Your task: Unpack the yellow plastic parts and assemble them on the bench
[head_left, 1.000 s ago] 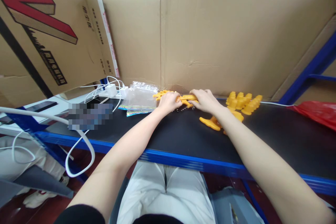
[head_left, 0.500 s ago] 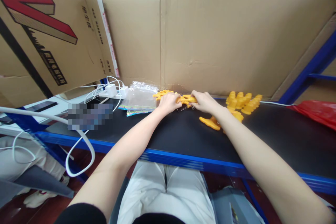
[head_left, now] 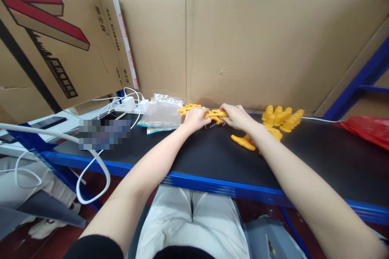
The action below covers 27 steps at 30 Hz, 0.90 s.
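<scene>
Two hands meet over a small bunch of yellow plastic pieces (head_left: 214, 114) near the far edge of the tabletop (head_left: 194, 158), close to the cardboard wall (head_left: 249, 40). The left hand (head_left: 196, 118) curls its fingers (head_left: 203, 118) over the left end of the bunch, and the right hand (head_left: 238, 116) closes over the right end, so both grip the same cluster with no gap to spare. The pieces look light and rigid, moulded with thin prongs that could snag or bend, and their smooth surface probably slips a little; the thicker middle seems the safest place to pinch. Small metal chains (head_left: 212, 125), hard to make out, lie on the black surface just below the bunch. More yellow pieces (head_left: 281, 118) stand in a group toward the far right, with one flat piece (head_left: 242, 142) lying nearer. Clear plastic bags (head_left: 161, 112) sit just left of the hands.
</scene>
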Tool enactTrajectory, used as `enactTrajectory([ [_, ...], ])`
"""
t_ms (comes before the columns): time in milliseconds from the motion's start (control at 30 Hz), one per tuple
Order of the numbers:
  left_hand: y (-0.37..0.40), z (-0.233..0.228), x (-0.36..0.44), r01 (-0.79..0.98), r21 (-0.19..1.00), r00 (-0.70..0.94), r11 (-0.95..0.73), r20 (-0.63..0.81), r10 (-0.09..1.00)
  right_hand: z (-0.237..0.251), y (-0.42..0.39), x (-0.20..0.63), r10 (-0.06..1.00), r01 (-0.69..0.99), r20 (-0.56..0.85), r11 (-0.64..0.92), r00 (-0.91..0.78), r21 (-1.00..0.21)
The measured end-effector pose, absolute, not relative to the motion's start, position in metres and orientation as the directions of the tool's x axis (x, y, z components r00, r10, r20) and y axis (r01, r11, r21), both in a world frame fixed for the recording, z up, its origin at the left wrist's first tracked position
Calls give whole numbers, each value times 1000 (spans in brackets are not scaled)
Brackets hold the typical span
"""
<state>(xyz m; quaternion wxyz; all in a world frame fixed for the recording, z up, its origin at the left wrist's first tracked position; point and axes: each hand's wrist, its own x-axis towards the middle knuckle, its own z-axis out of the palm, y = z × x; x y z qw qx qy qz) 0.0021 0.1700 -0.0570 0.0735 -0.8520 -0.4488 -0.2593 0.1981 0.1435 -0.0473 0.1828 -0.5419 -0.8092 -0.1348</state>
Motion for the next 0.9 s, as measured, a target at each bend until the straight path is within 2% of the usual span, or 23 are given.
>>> enactTrajectory([
  [267, 173, -59, -1, 802, 107, 461, -588, 515, 723, -46, 139, 192, 862, 936, 381, 352, -336, 29],
  [667, 168, -56, 1, 809, 114, 453, -577, 506, 734, -48, 144, 198, 823, 926, 451, 378, -346, 21],
  [900, 170, -57, -1, 808, 115, 451, -577, 509, 733, -46, 138, 192, 856, 934, 393, 357, -336, 20],
])
